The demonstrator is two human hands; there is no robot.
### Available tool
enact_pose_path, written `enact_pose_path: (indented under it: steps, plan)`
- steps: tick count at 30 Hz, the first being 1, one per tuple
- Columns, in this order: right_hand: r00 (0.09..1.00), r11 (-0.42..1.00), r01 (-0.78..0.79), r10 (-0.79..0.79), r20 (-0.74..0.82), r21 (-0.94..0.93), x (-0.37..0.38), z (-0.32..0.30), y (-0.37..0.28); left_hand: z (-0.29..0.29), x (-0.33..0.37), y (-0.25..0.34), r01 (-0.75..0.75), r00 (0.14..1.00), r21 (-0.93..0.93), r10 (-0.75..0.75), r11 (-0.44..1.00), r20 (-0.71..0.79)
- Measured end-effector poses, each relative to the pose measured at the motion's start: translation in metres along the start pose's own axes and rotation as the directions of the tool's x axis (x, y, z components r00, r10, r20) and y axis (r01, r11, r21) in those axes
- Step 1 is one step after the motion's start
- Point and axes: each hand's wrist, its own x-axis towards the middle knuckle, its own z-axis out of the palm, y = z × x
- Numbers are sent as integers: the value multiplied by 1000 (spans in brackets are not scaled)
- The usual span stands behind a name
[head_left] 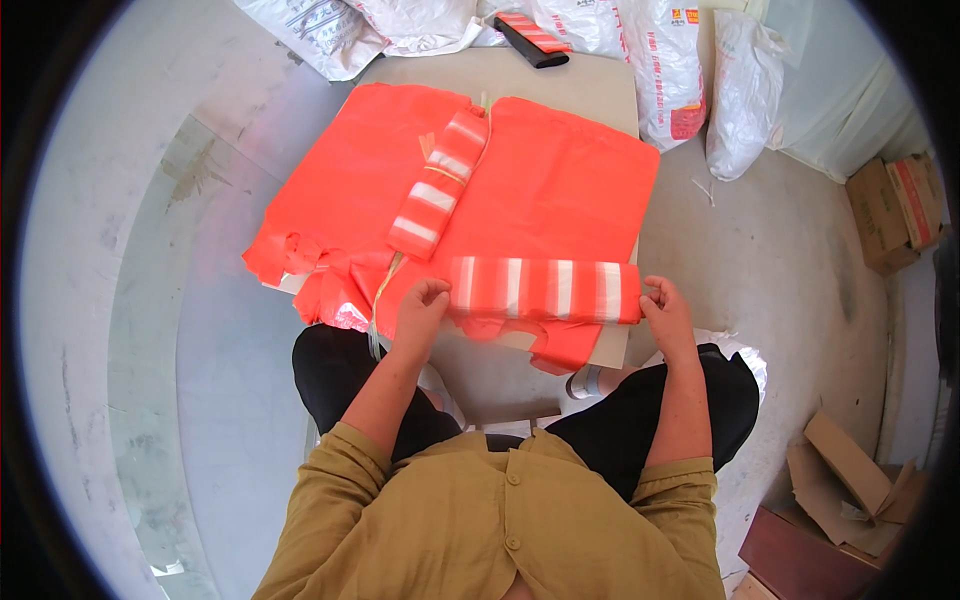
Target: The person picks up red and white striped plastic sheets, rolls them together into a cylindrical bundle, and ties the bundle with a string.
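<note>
A flat folded bundle of red-and-white striped plastic bags (540,290) lies across the near edge of a stack of red plastic bags (560,170). My left hand (424,308) is closed in a pinch at the bundle's left end. At the other end my right hand (667,312) pinches the corner between thumb and fingers. Loose red handle flaps hang below the bundle. A second striped bundle (428,205), tied with a thin yellowish band, rests slantwise over the gap between the right stack and a left red stack (350,160).
Beneath the stacks is a beige board (590,80). Pale strings (385,290) run down by my left knee. White plastic sacks (665,70) and a black roll with a striped piece (530,45) are along the far side. Cardboard boxes (880,215) stand at the right.
</note>
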Motion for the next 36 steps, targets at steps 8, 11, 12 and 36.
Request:
enact_pose_path:
  steps: [8,11,12,36]
  plan:
    - [1000,1000,6,-6,4,3,-1,1,-3,3,-2,3,-22,998,-40,20,999,-55]
    - [1000,999,0,0,-16,32,3,0,9,10,-1,5,17,999,-30,-19,999,-47]
    - [1000,999,19,-20,-16,-31,7,0,19,11,2,2,18,999,-36,-19,999,-33]
    - [983,998,-50,44,176,29,-11,-1,-11,23,0,10,-22,998,91,27,996,-60]
